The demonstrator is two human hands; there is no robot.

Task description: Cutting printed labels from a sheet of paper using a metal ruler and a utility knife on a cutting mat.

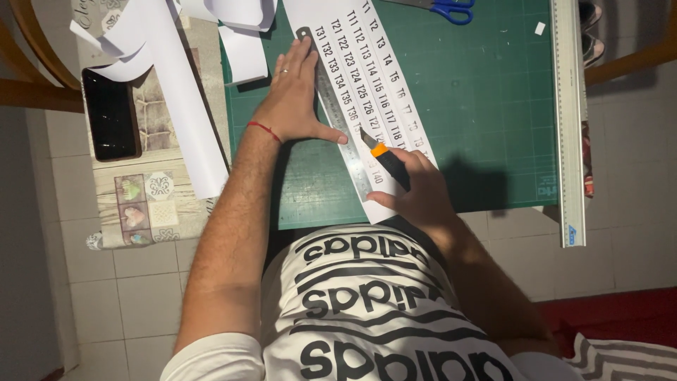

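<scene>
The left hand lies flat, fingers together and thumb spread out to the side, pressing on a steel ruler that runs slantwise down a green cutting mat. The thumb tip touches the ruler's edge about halfway along it. The ruler lies along the left edge of a long white paper strip printed with 3 columns of black codes, and the strip slants the same way, its lower end reaching the mat's near edge. The right hand is clenched around a utility knife with a black body and an orange collar; the short blade points up and to the left, its tip touching the paper just beside the ruler's right edge, close to the left thumb. A thin red cord circles the left wrist and a ring sits on 1 finger. At the mat's top edge lie blue-handled scissors, well apart from both hands. A long aluminium straightedge stands along the mat's right side. Left of the mat, loose white paper sheets curl over a patterned tablecloth, where a dark phone lies face up.
</scene>
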